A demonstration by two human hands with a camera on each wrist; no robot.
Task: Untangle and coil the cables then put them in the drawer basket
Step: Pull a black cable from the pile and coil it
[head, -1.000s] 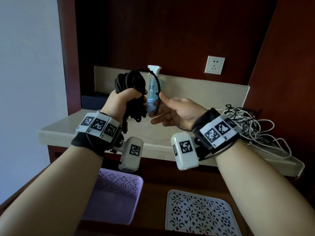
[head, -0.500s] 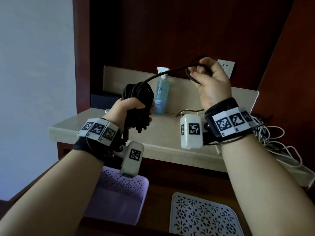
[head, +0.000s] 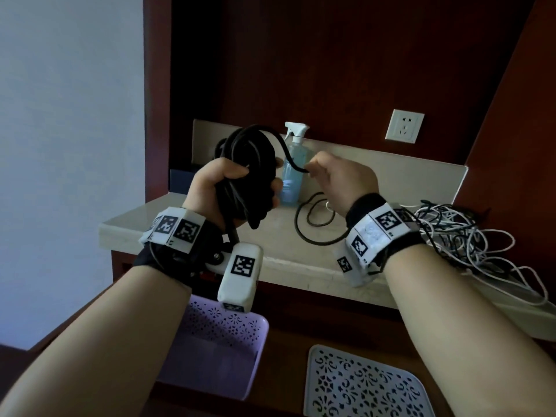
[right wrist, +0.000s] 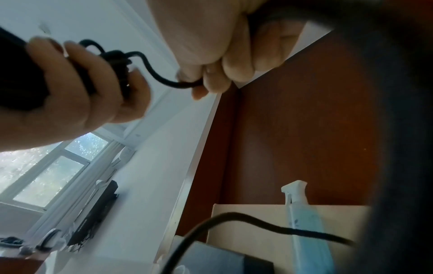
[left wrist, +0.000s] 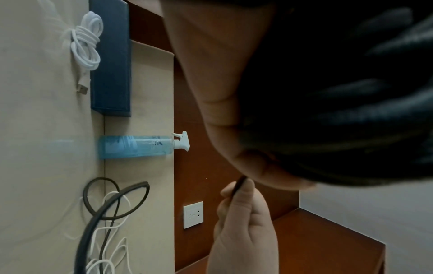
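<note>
Gripping black cable coil (head: 249,164) in left hand (head: 219,191); right hand (head: 340,182) pinching its loose strand (both hands raised above counter (head: 279,236))

Nothing readable here tbh, just square black-and-white marker codes on the wristbands (head: 176,228) behind both hands, and the spray bottle (head: 293,173) print past the fingertips is too blurry.

Dark red-brown wood panelling (head: 331,70) at back & right. White wall (head: 69,145) at left. Beige stone counter (head: 285,263) w/ low backsplash (head: 391,167). White wall socket (head: 404,126) on panelling. Daylit window (right wrist: 46,166), right wrist view. Dim light overall.
</note>
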